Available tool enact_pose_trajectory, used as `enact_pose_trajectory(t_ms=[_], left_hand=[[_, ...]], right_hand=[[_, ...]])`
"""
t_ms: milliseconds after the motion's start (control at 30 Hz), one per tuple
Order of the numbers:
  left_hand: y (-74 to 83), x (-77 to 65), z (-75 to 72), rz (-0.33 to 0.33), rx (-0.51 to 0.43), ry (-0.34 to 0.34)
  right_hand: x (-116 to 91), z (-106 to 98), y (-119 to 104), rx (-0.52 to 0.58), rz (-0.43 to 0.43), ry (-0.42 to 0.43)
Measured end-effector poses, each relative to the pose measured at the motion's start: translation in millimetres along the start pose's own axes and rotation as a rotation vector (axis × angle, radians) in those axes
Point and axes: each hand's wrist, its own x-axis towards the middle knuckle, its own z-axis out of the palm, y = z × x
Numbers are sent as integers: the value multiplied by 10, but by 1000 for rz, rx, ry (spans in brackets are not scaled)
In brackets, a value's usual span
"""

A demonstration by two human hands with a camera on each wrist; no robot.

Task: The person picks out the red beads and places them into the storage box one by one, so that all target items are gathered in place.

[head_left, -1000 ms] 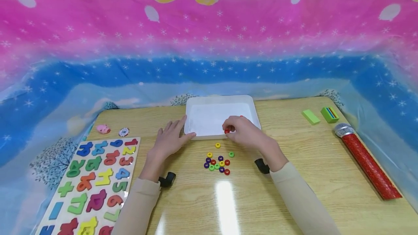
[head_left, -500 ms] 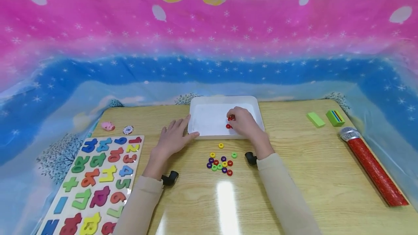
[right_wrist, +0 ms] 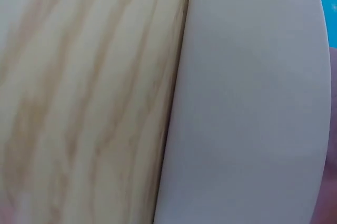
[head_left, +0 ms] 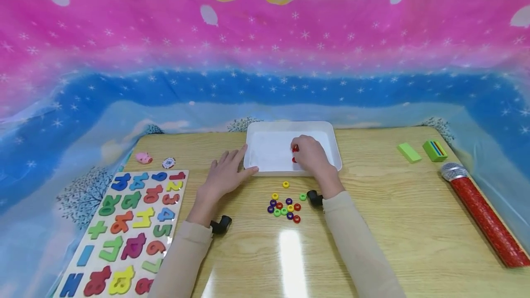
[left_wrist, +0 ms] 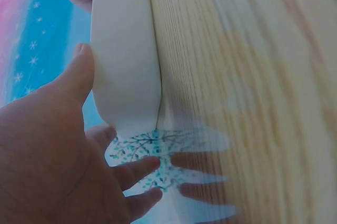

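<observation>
Red ring (head_left: 295, 149) pinched, the right grip (head_left: 312, 155) seems to be setting it inside the tray (head_left: 269, 151); left grip (head_left: 223, 177), fingers extended, touches its left end; gentle release seems called for.

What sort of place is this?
Probably a children's play or learning corner: the colourful number board, small coloured rings and snowflake-printed cloth behind them suggest it.

Number board (head_left: 127, 235) along left edge of table (head_left: 422, 224); pink pig (head_left: 143, 157), chip (head_left: 169, 163) near far-left corner. Green block (head_left: 409, 152), striped block (head_left: 435, 151) near far-right corner; red microphone (head_left: 485, 215), right edge.
</observation>
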Motion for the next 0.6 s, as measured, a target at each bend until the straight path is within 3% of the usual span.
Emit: enact_pose_trajectory(t_ms=[300, 600], left_hand=[[11, -6, 0, -2, -12, -14], [21, -23, -23, -2, -29, -21]], right_hand=[[-27, -41, 4, -12, -31, -33], [-159, -292, -15, 78, -125, -59]])
